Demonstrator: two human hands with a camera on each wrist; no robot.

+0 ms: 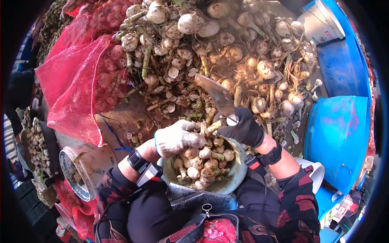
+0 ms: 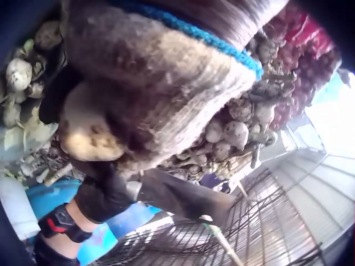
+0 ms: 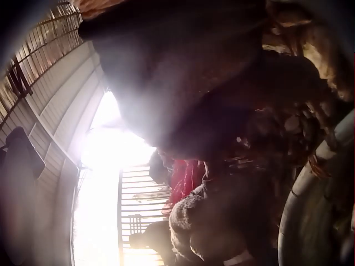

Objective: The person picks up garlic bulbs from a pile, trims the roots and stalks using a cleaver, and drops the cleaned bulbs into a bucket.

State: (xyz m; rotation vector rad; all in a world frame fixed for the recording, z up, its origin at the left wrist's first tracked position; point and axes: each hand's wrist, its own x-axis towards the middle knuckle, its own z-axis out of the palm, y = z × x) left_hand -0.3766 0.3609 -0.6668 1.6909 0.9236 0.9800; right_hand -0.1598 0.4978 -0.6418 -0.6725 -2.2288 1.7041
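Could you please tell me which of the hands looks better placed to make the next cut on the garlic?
Probably the right hand: it grips the knife, close to a garlic stem between the hands, whereas the left hand holds no blade and appears occupied steadying that stem.

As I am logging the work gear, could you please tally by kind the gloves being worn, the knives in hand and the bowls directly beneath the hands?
White glove: 1
Black glove: 1
Knife: 1
Bowl: 1
Total: 4
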